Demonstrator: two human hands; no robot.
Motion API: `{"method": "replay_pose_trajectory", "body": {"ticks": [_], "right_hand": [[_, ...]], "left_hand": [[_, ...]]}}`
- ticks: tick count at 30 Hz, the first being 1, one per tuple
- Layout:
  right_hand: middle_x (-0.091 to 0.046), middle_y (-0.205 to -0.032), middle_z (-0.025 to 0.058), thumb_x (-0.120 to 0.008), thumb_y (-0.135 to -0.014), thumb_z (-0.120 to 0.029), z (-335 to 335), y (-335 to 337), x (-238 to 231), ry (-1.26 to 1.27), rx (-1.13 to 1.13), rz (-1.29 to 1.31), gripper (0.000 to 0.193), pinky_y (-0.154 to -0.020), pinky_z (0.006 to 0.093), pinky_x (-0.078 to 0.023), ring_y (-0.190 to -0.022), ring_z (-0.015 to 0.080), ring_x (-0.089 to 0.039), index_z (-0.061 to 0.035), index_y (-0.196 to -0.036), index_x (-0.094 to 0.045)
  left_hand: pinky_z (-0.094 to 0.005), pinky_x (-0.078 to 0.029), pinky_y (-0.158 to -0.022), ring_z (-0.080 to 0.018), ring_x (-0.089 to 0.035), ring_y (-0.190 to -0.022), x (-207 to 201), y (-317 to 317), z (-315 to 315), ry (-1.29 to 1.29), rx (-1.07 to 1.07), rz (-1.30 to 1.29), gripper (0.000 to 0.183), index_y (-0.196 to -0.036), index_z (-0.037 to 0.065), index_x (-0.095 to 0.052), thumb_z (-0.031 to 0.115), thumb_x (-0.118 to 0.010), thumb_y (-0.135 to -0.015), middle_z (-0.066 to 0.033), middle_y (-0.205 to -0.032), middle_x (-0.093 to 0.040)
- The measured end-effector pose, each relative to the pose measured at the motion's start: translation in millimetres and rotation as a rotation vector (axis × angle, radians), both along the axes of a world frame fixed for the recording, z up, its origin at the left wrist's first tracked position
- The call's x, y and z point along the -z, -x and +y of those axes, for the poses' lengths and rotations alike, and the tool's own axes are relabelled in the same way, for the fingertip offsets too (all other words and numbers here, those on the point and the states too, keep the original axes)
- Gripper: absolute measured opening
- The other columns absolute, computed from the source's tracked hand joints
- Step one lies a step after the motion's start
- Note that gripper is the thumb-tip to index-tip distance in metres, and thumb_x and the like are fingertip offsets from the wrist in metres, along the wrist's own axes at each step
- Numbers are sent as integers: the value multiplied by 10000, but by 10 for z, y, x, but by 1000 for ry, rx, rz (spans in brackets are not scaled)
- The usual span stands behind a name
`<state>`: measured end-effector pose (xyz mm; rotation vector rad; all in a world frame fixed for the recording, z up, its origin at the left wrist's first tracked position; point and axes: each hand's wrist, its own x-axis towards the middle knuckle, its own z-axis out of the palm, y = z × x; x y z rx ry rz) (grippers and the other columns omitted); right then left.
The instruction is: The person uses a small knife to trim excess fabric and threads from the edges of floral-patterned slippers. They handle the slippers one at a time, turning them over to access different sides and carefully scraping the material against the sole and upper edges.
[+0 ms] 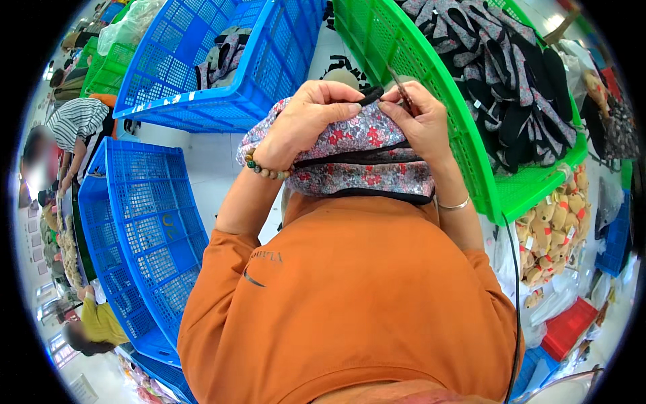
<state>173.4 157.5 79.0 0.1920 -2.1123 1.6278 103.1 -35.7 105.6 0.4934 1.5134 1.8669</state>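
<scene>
A floral cloth piece (pixel 360 176) in grey, white and red with black trim lies bunched over my lap. My left hand (pixel 306 121) is closed on its upper edge, with thumb and fingers pinching the black binding (pixel 371 96). Close beside it, my right hand (pixel 422 121) is closed around thread snips (pixel 402 91), whose thin dark blade points up and away from me. The right thumb and fingertip also meet at the cloth's edge. Behind the fingers, part of the snips is hidden.
At the right, a green crate (pixel 464 155) holds a heap of similar floral and black pieces. Ahead on the left, a blue crate (pixel 185 111) contains a few more. Another blue crate (pixel 145 222) stands left of me. Teddy bears (pixel 555 225) are piled at the right; other people sit far left.
</scene>
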Motion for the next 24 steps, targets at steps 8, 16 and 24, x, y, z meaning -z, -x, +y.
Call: {"method": "replay_pose_trajectory", "body": {"ticks": [8, 16, 24], "right_hand": [[-584, -793, 100, -758, -739, -139, 51, 81, -4, -222, 23, 88, 265, -569, 286, -463, -617, 198, -563, -1, -900, -598], [-520, -681, 6, -642, -868, -94, 40, 69, 34, 93, 24, -125, 113, -531, 218, -395, -594, 76, -477, -4, -858, -575], [-551, -723, 99, -649, -831, -419, 321, -235, -117, -497, 171, 38, 391, -501, 327, -435, -565, 254, -536, -35, -788, -594]], "left_hand": [[-172, -433, -576, -32, -542, -665, 178, 75, 209, 80, -23, 19, 140, -933, -10, -673, 43, -665, -804, -2, -789, -637], [-191, -485, -699, -62, -596, -754, 236, 50, 218, 55, 11, -86, 132, -951, -19, -657, 14, -641, -825, -22, -867, -660], [-213, -508, -714, -86, -620, -758, 327, -29, 247, -47, 12, -166, 154, -972, -30, -652, 12, -642, -824, -56, -882, -672]]}}
